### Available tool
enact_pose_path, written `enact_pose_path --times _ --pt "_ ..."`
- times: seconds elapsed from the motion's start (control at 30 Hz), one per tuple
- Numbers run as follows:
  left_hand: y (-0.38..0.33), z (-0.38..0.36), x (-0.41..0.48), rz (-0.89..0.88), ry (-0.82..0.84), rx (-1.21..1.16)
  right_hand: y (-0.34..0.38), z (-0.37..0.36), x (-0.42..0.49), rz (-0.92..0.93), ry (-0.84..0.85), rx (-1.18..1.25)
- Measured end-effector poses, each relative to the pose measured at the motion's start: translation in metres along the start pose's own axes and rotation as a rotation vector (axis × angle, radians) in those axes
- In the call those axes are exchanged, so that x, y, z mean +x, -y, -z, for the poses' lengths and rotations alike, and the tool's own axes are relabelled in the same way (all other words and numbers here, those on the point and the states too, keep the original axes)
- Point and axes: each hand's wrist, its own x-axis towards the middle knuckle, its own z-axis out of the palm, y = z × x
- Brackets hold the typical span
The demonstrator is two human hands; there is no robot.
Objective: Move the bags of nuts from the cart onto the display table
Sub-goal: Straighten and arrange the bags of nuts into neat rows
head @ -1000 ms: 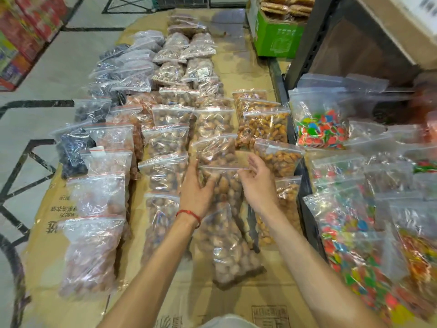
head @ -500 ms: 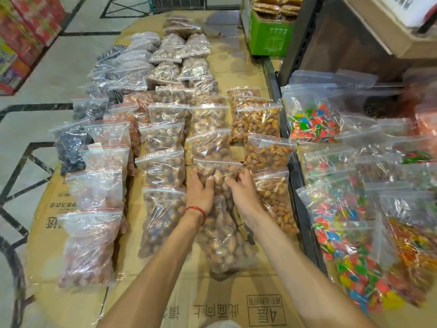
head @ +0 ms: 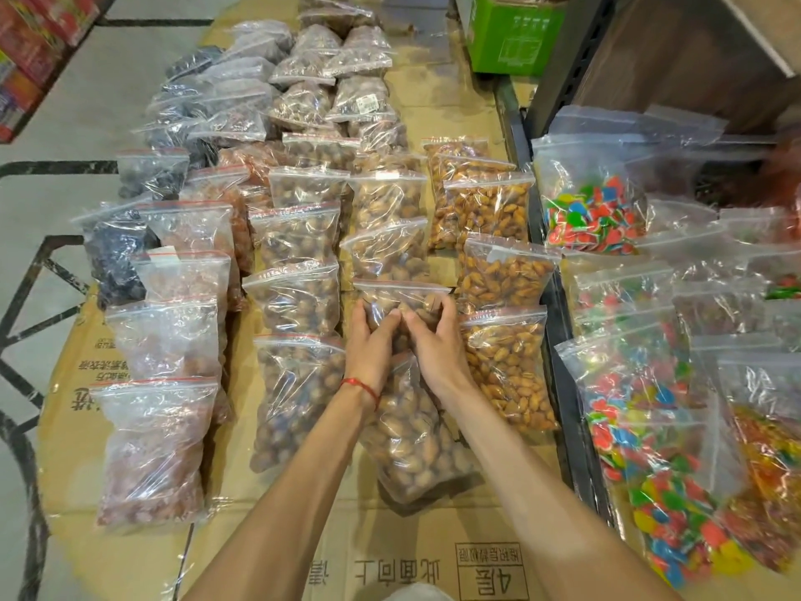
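Rows of clear zip bags of nuts lie on the cardboard-covered display table. My left hand and my right hand sit side by side on one bag of brown nuts in the middle row, fingers curled into its plastic just below the red zip strip. That bag overlaps a longer bag of the same nuts lying nearer me. Bags of orange-brown almonds lie just right of my hands. A red string circles my left wrist.
The cart with a dark metal frame stands at the right, loaded with bags of colourful candy. A green box stands at the far end of the table. Grey tiled floor lies to the left.
Both hands have drawn closer together on the bag and pulled it a little toward me, settling it over the longer bag in the row.
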Motion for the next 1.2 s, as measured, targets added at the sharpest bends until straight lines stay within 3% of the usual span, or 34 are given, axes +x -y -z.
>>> enact_pose_path --times 0.23,0.37,0.57,0.73,0.87,1.0,1.1,1.2 --pt "0.002 -0.004 -0.008 -0.056 -0.055 -0.183 -0.004 0.009 -0.007 0.062 0.064 -0.036" --pt "0.001 -0.006 0.004 -0.076 -0.079 -0.038 -0.005 0.004 0.010 0.037 0.108 -0.088" --pt "0.020 -0.005 0.023 -0.029 -0.080 0.040 -0.004 -0.006 0.023 -0.045 0.079 0.104" --pt "0.009 -0.005 0.007 -0.166 -0.064 0.092 -0.010 -0.008 0.016 -0.011 -0.012 0.095" --pt "0.008 -0.006 0.003 -0.147 -0.121 0.166 -0.017 -0.004 0.020 -0.024 0.088 0.012" --pt "0.005 -0.006 -0.004 -0.139 -0.024 0.142 -0.020 -0.005 0.015 -0.023 -0.049 0.081" --pt "0.008 -0.001 -0.001 -0.172 -0.133 0.201 -0.014 -0.011 0.011 0.011 0.029 0.021" --pt "0.009 0.000 -0.002 -0.210 -0.075 0.324 -0.006 0.007 0.015 -0.023 0.165 -0.005"
